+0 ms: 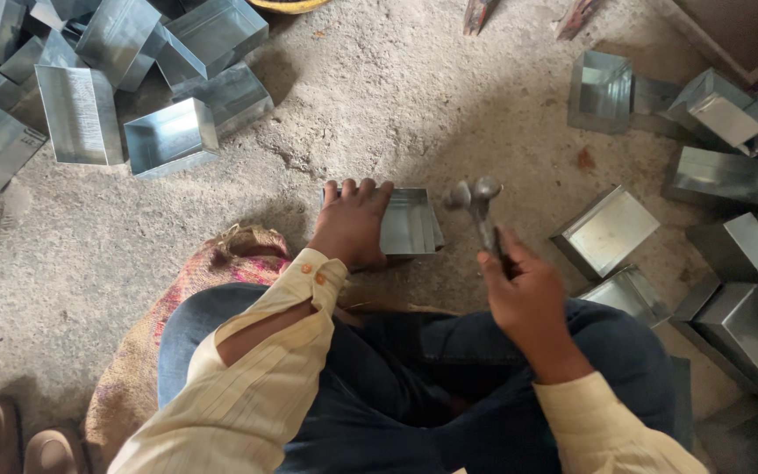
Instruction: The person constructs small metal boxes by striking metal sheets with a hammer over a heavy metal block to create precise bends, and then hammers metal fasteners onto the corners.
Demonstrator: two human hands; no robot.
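The left hand (350, 221) lies palm down, fingers stretched forward and close together, wrist straight, the forearm coming up from the lower left in a cream sleeve slit open along the arm. The right hand (522, 290) is raised and closed in a fist-like grip, thumb on top, knuckles turned outward, its forearm rising from the lower right in the same cream sleeve. The two hands are apart, the left further forward.

Metal boxes (171, 136) heaped; perhaps sacking (221, 263).
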